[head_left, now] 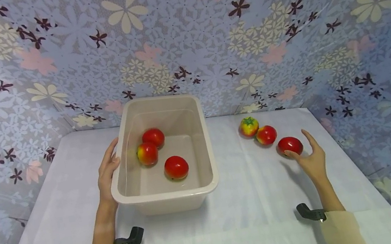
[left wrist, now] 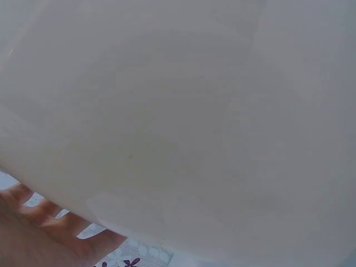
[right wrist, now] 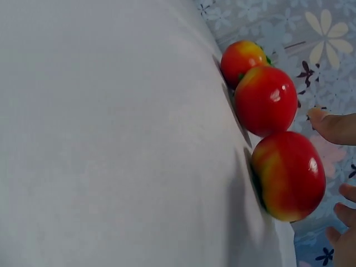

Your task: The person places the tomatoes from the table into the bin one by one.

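My left hand [head_left: 108, 177] rests against the outer left wall of a beige plastic bin [head_left: 174, 194], fingers extended along it. In the left wrist view the bin's pale wall [left wrist: 178, 133] fills most of the picture, with the fingers [left wrist: 67, 225] at its lower edge. Inside the bin lie three shiny red tomatoes, one [head_left: 176, 167] nearer the front. On the right, my right hand [head_left: 311, 159] spreads thumb and fingers around the near side of a red tomato [head_left: 290, 146]. In the right wrist view a gap shows between the thumb [right wrist: 334, 127] and that tomato [right wrist: 289, 177].
Two more tomatoes, one red [head_left: 266, 135] and one yellowish with a green top [head_left: 249, 127], sit close together beyond the right hand. A white cloth [head_left: 249, 212] covers the table. Flower-patterned fabric [head_left: 205, 42] rises behind it and at both sides.
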Action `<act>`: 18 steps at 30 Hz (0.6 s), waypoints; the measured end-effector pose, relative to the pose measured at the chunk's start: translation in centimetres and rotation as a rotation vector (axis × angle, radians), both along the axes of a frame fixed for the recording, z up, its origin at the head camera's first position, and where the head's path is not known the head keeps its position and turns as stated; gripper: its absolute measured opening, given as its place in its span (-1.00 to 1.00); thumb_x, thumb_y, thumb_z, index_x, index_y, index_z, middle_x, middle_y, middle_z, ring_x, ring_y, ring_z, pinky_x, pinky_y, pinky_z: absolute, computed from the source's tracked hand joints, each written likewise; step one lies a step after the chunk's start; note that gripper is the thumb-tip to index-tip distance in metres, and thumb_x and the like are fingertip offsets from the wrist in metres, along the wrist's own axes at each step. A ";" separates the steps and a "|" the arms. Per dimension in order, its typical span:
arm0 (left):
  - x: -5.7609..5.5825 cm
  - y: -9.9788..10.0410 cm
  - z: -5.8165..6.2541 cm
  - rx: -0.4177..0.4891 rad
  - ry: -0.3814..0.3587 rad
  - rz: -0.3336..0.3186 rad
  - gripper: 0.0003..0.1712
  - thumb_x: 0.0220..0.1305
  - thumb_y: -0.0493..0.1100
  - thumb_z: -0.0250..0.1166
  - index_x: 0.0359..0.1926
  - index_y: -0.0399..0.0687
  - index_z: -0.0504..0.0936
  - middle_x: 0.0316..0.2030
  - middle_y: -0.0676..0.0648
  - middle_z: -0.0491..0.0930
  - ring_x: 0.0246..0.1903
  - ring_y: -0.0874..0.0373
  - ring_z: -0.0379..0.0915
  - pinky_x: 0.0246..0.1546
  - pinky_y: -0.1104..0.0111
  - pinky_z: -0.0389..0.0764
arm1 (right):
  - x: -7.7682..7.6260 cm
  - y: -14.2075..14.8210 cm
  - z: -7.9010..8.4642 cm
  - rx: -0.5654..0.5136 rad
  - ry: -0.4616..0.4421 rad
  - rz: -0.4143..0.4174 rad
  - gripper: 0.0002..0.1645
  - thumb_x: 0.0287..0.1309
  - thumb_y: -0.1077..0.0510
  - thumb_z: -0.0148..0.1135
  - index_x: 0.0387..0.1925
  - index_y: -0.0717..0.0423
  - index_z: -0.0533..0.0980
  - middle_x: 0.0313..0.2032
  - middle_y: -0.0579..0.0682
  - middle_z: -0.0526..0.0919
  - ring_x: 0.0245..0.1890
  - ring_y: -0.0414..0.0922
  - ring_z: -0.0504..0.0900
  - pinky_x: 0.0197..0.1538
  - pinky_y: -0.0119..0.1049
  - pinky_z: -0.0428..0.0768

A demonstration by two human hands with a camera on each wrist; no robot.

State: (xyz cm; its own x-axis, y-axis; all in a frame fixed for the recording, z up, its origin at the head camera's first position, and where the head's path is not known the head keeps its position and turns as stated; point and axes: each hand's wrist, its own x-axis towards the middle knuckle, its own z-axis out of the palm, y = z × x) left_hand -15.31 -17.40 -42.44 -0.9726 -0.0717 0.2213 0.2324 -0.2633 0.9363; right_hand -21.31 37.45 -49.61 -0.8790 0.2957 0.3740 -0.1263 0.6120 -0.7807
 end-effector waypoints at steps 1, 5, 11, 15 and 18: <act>0.0 0.0 0.0 0.000 0.001 0.001 -0.40 0.47 -0.21 -0.29 0.50 -0.04 0.10 0.40 -0.08 0.26 0.27 0.08 0.29 0.19 0.43 0.47 | 0.0 0.1 -0.1 -0.004 -0.002 -0.003 0.02 -0.14 0.32 0.51 0.41 0.09 0.28 0.39 0.17 0.31 0.45 0.17 0.16 0.45 0.20 0.06; 0.0 0.1 0.0 0.001 -0.001 0.000 -0.40 0.47 -0.21 -0.30 0.50 -0.03 0.10 0.41 -0.09 0.24 0.28 0.08 0.28 0.19 0.43 0.46 | 0.1 0.4 -0.6 0.005 -0.029 -0.024 0.08 -0.14 0.31 0.51 0.44 0.09 0.21 0.43 0.17 0.25 0.46 0.18 0.14 0.43 0.22 0.09; 0.0 0.1 0.0 0.005 -0.003 -0.004 -0.40 0.48 -0.20 -0.29 0.50 -0.02 0.10 0.42 -0.09 0.24 0.29 0.08 0.28 0.19 0.42 0.47 | 0.2 0.9 -1.2 0.007 -0.093 -0.047 0.15 -0.11 0.22 0.52 0.48 0.12 0.10 0.46 0.20 0.15 0.45 0.21 0.12 0.39 0.24 0.17; 0.0 0.1 0.0 0.002 -0.003 -0.001 -0.40 0.47 -0.21 -0.30 0.51 -0.03 0.10 0.42 -0.09 0.23 0.29 0.07 0.27 0.20 0.43 0.46 | 0.3 1.0 -1.5 -0.001 -0.120 -0.049 0.15 -0.09 0.24 0.51 0.49 0.14 0.08 0.46 0.22 0.14 0.45 0.22 0.13 0.37 0.20 0.23; 0.0 0.0 0.0 -0.004 -0.005 0.003 -0.40 0.47 -0.20 -0.30 0.50 -0.03 0.10 0.42 -0.10 0.23 0.28 0.07 0.27 0.20 0.43 0.46 | 0.3 1.1 -1.9 0.001 -0.132 -0.051 0.14 -0.08 0.27 0.50 0.48 0.17 0.08 0.45 0.25 0.15 0.44 0.25 0.15 0.36 0.17 0.26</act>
State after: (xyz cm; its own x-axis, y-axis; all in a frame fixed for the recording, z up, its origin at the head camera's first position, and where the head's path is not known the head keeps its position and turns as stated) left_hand -15.34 -17.35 -42.46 -0.9735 -0.0736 0.2166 0.2284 -0.2586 0.9386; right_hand -21.01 38.54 -51.49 -0.9042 0.3412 0.2568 0.0088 0.6160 -0.7877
